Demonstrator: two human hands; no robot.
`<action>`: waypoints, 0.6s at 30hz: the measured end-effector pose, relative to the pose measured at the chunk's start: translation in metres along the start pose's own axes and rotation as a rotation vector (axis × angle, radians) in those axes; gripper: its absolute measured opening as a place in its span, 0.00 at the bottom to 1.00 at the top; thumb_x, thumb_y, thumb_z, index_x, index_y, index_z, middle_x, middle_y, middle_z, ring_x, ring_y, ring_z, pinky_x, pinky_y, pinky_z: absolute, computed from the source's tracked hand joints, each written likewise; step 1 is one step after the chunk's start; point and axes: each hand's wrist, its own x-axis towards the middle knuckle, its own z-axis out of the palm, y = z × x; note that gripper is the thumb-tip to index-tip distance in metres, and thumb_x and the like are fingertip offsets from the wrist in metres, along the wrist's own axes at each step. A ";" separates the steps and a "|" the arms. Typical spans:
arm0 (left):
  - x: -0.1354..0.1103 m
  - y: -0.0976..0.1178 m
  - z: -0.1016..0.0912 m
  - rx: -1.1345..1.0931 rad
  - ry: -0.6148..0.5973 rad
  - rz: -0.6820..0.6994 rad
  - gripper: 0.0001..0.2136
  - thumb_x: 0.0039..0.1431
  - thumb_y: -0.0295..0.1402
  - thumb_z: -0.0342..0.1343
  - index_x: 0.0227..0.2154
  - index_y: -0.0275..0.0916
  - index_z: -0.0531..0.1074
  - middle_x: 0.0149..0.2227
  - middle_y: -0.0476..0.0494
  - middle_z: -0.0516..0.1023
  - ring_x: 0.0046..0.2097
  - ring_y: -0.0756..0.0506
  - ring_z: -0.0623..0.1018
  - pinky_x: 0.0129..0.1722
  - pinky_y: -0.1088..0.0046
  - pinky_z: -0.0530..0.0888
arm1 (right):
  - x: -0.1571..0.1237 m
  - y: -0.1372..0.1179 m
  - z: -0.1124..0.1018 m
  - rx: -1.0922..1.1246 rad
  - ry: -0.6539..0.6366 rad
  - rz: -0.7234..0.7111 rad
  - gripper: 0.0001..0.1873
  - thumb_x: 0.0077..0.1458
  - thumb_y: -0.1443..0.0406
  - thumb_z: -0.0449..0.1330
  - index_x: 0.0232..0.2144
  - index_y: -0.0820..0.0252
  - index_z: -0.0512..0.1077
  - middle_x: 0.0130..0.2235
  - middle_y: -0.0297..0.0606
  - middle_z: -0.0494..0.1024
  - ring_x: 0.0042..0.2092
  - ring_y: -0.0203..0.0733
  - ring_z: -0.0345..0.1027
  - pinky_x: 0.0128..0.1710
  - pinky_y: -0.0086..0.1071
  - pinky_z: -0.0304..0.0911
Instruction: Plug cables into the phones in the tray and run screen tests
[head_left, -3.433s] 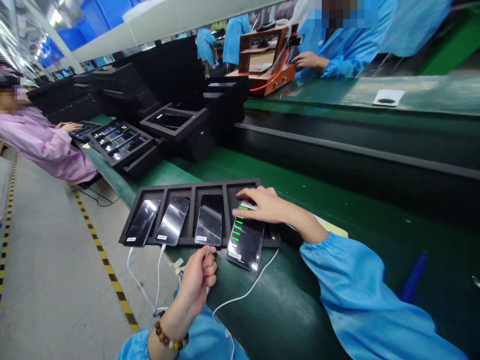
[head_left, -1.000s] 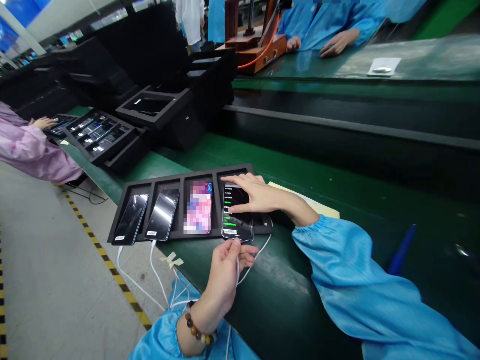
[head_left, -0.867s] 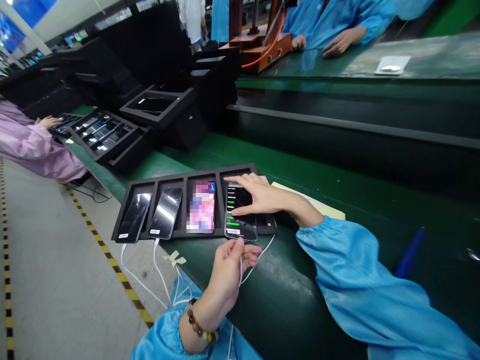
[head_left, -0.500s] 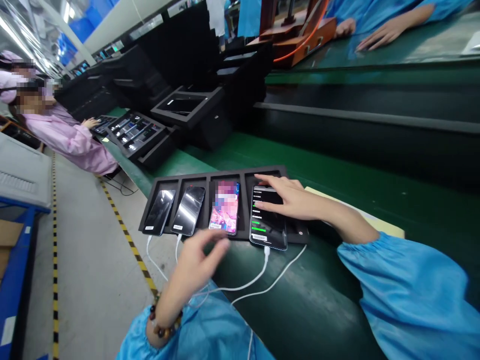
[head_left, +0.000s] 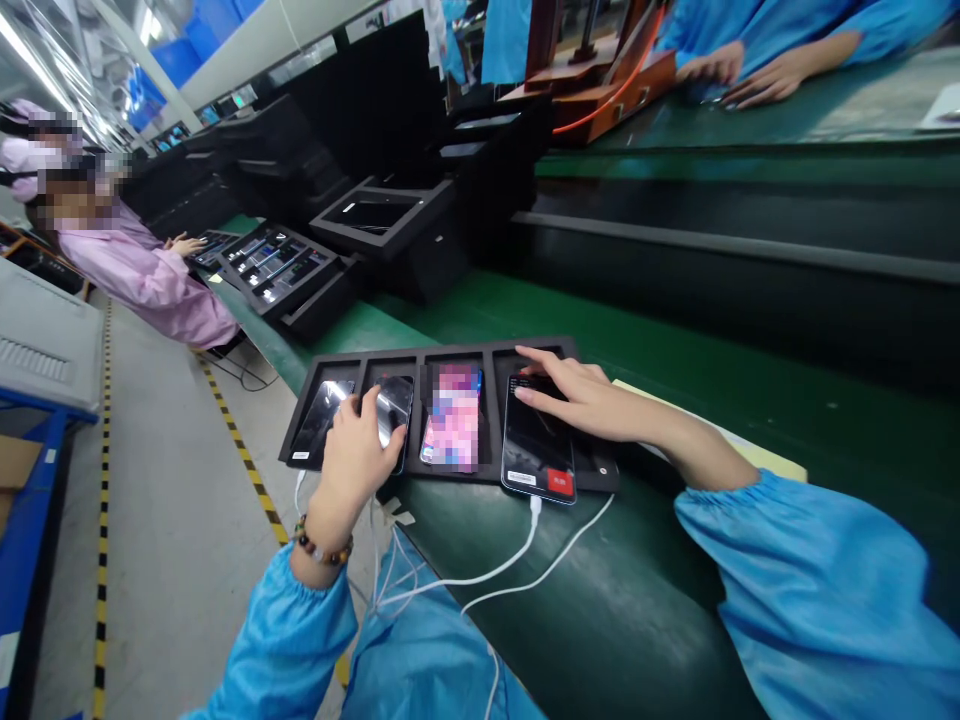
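A black foam tray (head_left: 459, 355) with compartments lies before me, each one holding a smartphone. My right hand (head_left: 581, 395), fingers spread, rests over the upper part of the rightmost phone (head_left: 534, 450); its dark screen has a red patch at the lower right corner. My left hand (head_left: 358, 440) is over the second phone from the left (head_left: 391, 405), fingers apart, partly covering it. Left of it lies a dark phone (head_left: 321, 415), and between my hands a phone with a bright pink screen (head_left: 452, 425). A white charging cable (head_left: 517, 545) is plugged into the rightmost phone.
A yellowish sheet (head_left: 720, 435) lies beyond my right forearm on the green bench (head_left: 630, 600). Black foam trays with phones (head_left: 277, 265) stand at the far left, near a person in pink (head_left: 142, 280). Across the bench, a co-worker's hands (head_left: 757, 80) are beside an orange-brown fixture (head_left: 600, 85).
My left hand has moved left and away from me, from below the pink-screen phone to the second phone. The rightmost phone's screen changed from green bars to dark with a red patch.
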 end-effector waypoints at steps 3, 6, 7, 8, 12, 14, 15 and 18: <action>0.022 0.008 -0.002 0.024 -0.037 0.045 0.31 0.72 0.39 0.58 0.74 0.38 0.63 0.74 0.26 0.59 0.71 0.26 0.68 0.66 0.48 0.72 | -0.001 -0.001 -0.001 0.020 0.006 0.005 0.51 0.63 0.34 0.43 0.77 0.53 0.49 0.68 0.48 0.73 0.73 0.61 0.60 0.76 0.60 0.44; 0.033 0.016 -0.004 0.051 -0.062 0.033 0.28 0.71 0.38 0.57 0.72 0.43 0.67 0.75 0.32 0.60 0.71 0.27 0.67 0.61 0.48 0.77 | -0.002 -0.002 -0.002 0.031 -0.011 0.002 0.50 0.64 0.35 0.42 0.77 0.54 0.48 0.68 0.48 0.72 0.72 0.60 0.60 0.76 0.59 0.44; 0.035 0.018 -0.005 0.056 -0.058 0.024 0.28 0.71 0.37 0.57 0.71 0.45 0.68 0.75 0.33 0.61 0.71 0.28 0.66 0.59 0.48 0.79 | -0.002 -0.003 -0.003 0.031 -0.017 -0.001 0.49 0.65 0.35 0.42 0.77 0.54 0.48 0.68 0.48 0.72 0.72 0.59 0.60 0.75 0.58 0.45; 0.035 0.020 -0.006 0.061 -0.050 0.014 0.27 0.70 0.36 0.57 0.71 0.45 0.69 0.75 0.33 0.61 0.71 0.28 0.66 0.58 0.48 0.80 | -0.003 -0.003 -0.004 0.029 -0.020 -0.004 0.49 0.65 0.36 0.41 0.77 0.54 0.48 0.68 0.48 0.72 0.72 0.59 0.60 0.75 0.58 0.45; 0.041 0.022 -0.004 0.081 -0.030 0.000 0.27 0.69 0.35 0.56 0.70 0.41 0.71 0.75 0.28 0.60 0.73 0.25 0.64 0.60 0.42 0.77 | -0.003 -0.004 -0.006 0.035 -0.014 -0.005 0.48 0.66 0.36 0.41 0.77 0.54 0.47 0.68 0.48 0.72 0.72 0.61 0.60 0.75 0.60 0.46; 0.045 0.019 0.002 0.074 -0.039 0.001 0.27 0.70 0.37 0.56 0.70 0.39 0.72 0.75 0.24 0.60 0.72 0.22 0.65 0.60 0.39 0.76 | -0.002 -0.003 -0.006 0.043 -0.015 -0.011 0.48 0.66 0.36 0.41 0.77 0.53 0.48 0.68 0.48 0.73 0.73 0.62 0.60 0.75 0.61 0.46; 0.047 0.017 0.005 0.065 -0.033 0.006 0.27 0.70 0.37 0.56 0.69 0.39 0.73 0.74 0.22 0.61 0.70 0.21 0.67 0.59 0.39 0.76 | -0.002 -0.002 -0.006 0.047 -0.013 -0.017 0.47 0.67 0.36 0.41 0.77 0.52 0.48 0.68 0.48 0.73 0.73 0.62 0.60 0.75 0.62 0.46; 0.054 0.009 0.017 0.014 0.025 0.032 0.26 0.67 0.33 0.56 0.67 0.38 0.76 0.70 0.18 0.66 0.64 0.19 0.72 0.56 0.36 0.76 | -0.002 0.000 -0.005 0.053 0.005 -0.042 0.45 0.68 0.36 0.41 0.77 0.50 0.49 0.67 0.48 0.74 0.71 0.64 0.61 0.73 0.64 0.48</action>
